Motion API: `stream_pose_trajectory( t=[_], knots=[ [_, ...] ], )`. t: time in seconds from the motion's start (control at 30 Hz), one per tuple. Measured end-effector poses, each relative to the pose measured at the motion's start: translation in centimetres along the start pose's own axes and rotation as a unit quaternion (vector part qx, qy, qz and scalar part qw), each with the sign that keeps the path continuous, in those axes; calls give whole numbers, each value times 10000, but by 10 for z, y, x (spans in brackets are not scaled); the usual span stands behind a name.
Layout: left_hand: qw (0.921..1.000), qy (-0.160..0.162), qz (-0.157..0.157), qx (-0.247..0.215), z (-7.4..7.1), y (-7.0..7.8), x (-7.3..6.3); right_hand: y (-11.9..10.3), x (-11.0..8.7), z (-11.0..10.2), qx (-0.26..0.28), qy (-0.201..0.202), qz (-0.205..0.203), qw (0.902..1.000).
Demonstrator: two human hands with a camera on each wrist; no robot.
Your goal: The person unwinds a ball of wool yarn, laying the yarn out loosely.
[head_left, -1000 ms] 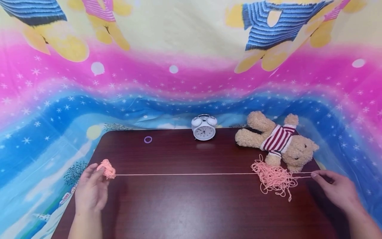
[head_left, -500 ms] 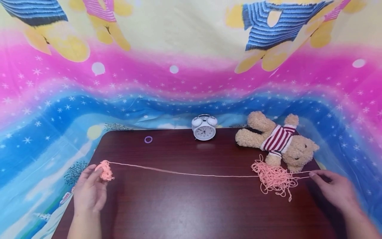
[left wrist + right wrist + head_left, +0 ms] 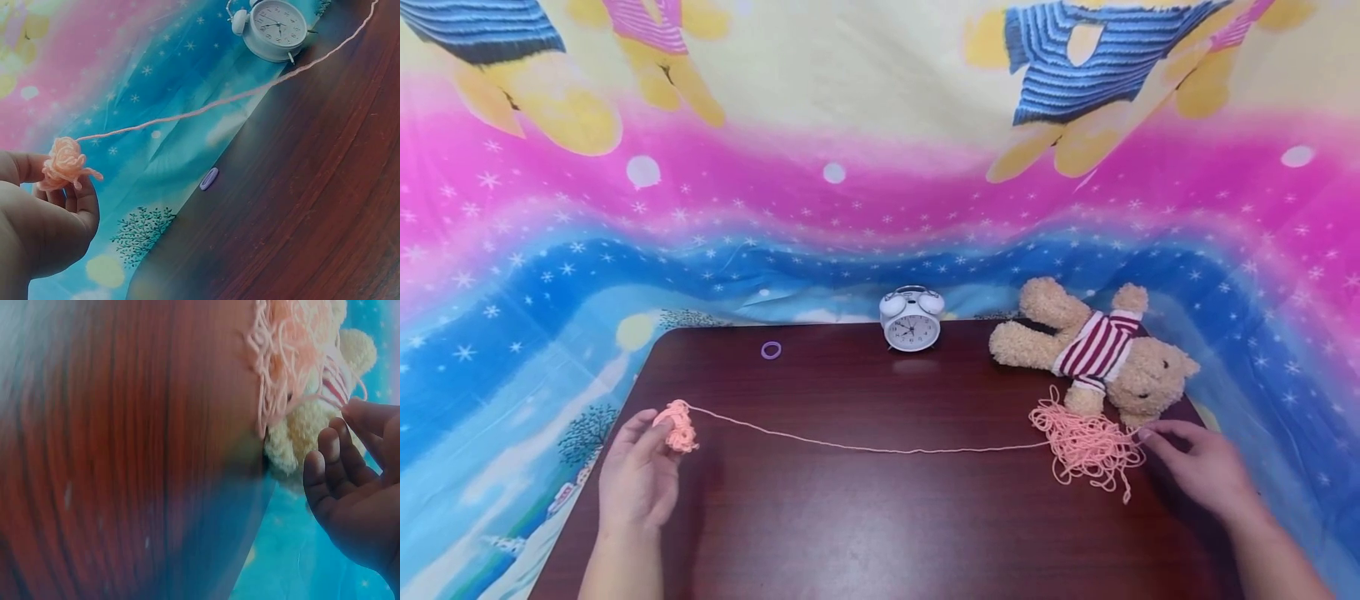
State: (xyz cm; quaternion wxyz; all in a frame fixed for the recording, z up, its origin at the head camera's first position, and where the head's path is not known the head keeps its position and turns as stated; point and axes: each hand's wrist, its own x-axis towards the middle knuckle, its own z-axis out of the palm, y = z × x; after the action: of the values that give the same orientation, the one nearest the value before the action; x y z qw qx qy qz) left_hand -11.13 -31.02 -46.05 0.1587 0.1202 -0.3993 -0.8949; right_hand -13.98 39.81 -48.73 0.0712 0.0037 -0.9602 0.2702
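Note:
My left hand [image 3: 640, 471] pinches a small wound bundle of peach yarn [image 3: 678, 427] above the table's left side. From the bundle's top a single strand [image 3: 850, 447] runs across to a loose, tangled heap of the same yarn [image 3: 1086, 446] on the right, sagging in the middle. At the heap's right edge my right hand [image 3: 1206, 471] pinches a loop of yarn between thumb and index finger. In the right wrist view the other fingers [image 3: 329, 445] of that hand are spread away from the pinched yarn [image 3: 328, 400].
A teddy bear [image 3: 1097, 354] in a striped shirt lies right behind the yarn heap. A white alarm clock [image 3: 912, 321] stands at the back edge of the dark wooden table [image 3: 850, 533]. To its left lies a purple ring [image 3: 771, 350]. A printed cloth [image 3: 820, 250] hangs behind.
The strand has gone from taut to slack. My right hand has moved left to the heap, and its drawn-out loop has shortened. My left hand has shifted slightly right with the bundle.

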Motion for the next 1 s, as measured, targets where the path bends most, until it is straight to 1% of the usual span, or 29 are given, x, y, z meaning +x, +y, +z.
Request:
stream_pose_trajectory(
  t=[0.2, 0.3, 0.43, 0.6, 0.67, 0.83, 1.0],
  knots=[
    [9991, 22, -136, 394, 3, -3, -1, -10, 5, 8, 88, -315, -264, 9991],
    [9986, 32, -160, 510, 5, -4, -2, -14, 6, 9, 169, -395, -329, 9985],
    [9988, -29, -127, 480, 7, -6, -2, -18, 7, 9, 244, -340, -347, 9985],
    [9987, -196, -148, 442, 12, -11, -2, -29, 5, 5, 493, -277, -395, 9976],
    [9983, -204, -182, 517, 14, -12, -2, -35, 5, 3, 577, -234, -453, 9970],
    [9962, -138, -311, 800, 20, -17, -2, -51, 6, -3, 653, -185, -416, 9968],
    [9946, -110, -400, 947, 28, -22, -1, -63, 8, -1, 893, 21, -475, 9949]
  ],
)
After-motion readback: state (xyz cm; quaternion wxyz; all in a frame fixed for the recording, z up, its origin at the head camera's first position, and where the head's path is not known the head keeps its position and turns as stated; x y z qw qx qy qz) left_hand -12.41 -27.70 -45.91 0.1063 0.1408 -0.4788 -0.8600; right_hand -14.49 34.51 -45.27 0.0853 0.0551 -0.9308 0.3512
